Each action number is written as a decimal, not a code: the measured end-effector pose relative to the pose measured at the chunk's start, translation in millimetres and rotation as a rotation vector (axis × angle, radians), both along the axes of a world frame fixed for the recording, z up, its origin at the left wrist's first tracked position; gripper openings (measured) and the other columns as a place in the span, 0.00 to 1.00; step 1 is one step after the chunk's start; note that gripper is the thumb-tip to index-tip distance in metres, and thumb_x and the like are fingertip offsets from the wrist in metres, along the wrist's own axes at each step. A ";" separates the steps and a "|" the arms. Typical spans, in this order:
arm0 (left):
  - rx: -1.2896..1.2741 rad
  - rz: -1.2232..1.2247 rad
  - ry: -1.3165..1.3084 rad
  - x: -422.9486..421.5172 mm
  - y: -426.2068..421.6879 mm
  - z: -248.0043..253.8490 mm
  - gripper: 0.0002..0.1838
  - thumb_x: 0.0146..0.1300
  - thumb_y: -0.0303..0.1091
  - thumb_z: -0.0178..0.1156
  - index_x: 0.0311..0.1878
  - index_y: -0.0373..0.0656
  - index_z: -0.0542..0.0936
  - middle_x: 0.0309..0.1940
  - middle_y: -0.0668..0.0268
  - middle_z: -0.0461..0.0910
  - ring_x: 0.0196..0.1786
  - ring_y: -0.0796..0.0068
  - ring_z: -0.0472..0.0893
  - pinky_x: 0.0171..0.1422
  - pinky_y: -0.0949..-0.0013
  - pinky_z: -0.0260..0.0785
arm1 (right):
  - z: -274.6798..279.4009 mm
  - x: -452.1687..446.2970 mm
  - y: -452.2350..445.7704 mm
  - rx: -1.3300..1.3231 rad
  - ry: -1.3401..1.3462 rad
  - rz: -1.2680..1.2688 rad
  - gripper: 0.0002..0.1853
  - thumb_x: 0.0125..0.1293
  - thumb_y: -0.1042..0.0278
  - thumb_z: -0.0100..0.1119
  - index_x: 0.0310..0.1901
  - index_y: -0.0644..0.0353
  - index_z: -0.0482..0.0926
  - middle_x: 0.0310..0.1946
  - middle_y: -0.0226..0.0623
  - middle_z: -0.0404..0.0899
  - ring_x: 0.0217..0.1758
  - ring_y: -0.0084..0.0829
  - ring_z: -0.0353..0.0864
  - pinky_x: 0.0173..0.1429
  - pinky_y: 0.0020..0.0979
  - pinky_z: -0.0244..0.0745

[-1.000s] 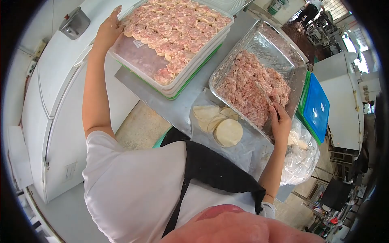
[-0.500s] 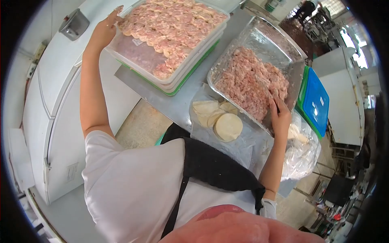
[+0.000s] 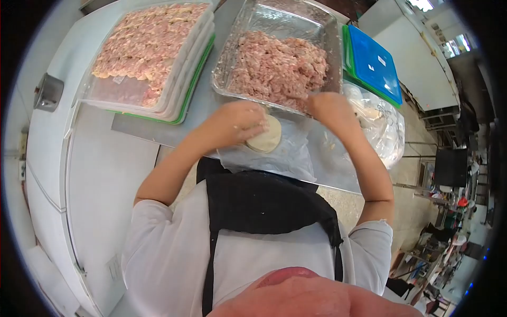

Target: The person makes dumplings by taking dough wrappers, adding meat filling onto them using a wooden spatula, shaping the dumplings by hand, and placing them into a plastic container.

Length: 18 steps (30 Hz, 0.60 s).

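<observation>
My left hand (image 3: 237, 123) is over the round pale wrappers (image 3: 265, 138), its fingertips at their upper left edge; whether it grips one is not clear. The wrappers lie on a plastic sheet (image 3: 288, 157). My right hand (image 3: 331, 109) is closed at the near rim of the metal tray (image 3: 222, 74), beside the minced meat (image 3: 274, 66); what its fingers hold is hidden. At the upper left, rows of meat-filled pieces (image 3: 153, 39) sit in a clear plastic box (image 3: 97, 92), stacked on others.
Blue and green lids (image 3: 375, 63) lie right of the tray. A clear plastic bag (image 3: 377, 129) with pale contents is at the right. A metal pot (image 3: 49, 92) stands on the white surface at the far left. The steel table's front edge (image 3: 338, 182) runs before my body.
My left hand has moved from the box of filled pieces to the wrappers. My right hand has drawn back to the tray's near rim. The view has turned, shifting the trays left.
</observation>
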<state>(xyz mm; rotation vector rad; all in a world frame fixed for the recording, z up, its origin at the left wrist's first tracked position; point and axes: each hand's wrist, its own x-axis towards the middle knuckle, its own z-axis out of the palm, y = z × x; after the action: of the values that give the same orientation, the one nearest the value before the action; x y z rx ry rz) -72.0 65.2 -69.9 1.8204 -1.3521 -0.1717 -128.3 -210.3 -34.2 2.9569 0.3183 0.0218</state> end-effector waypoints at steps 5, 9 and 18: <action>0.014 0.027 -0.264 -24.7 -20.7 -24.1 0.13 0.53 0.35 0.67 0.41 0.44 0.81 0.38 0.61 0.76 0.46 0.58 0.75 0.53 0.58 0.69 | 34.4 -6.7 -6.8 -0.129 0.007 0.130 0.17 0.66 0.56 0.54 0.24 0.59 0.79 0.20 0.42 0.79 0.28 0.43 0.82 0.31 0.42 0.76; -0.009 0.051 -0.201 -19.2 -25.1 -43.7 0.11 0.55 0.35 0.66 0.40 0.43 0.81 0.35 0.61 0.75 0.44 0.57 0.74 0.51 0.60 0.68 | 10.7 28.0 -1.1 -0.038 -0.192 0.095 0.17 0.67 0.57 0.53 0.24 0.59 0.79 0.20 0.42 0.79 0.28 0.44 0.82 0.30 0.42 0.76; -0.113 0.062 0.239 -7.9 -17.4 -43.7 0.07 0.62 0.34 0.60 0.35 0.40 0.81 0.33 0.60 0.77 0.40 0.62 0.76 0.46 0.63 0.69 | -30.7 25.8 27.3 0.386 0.036 0.073 0.20 0.71 0.54 0.48 0.32 0.59 0.84 0.28 0.44 0.83 0.33 0.46 0.83 0.39 0.42 0.78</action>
<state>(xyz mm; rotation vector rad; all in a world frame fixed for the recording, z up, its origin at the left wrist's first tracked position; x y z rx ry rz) -80.0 47.8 -113.6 1.6859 -1.1158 -0.2656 -102.5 -183.0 -64.9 3.3284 0.4764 0.0439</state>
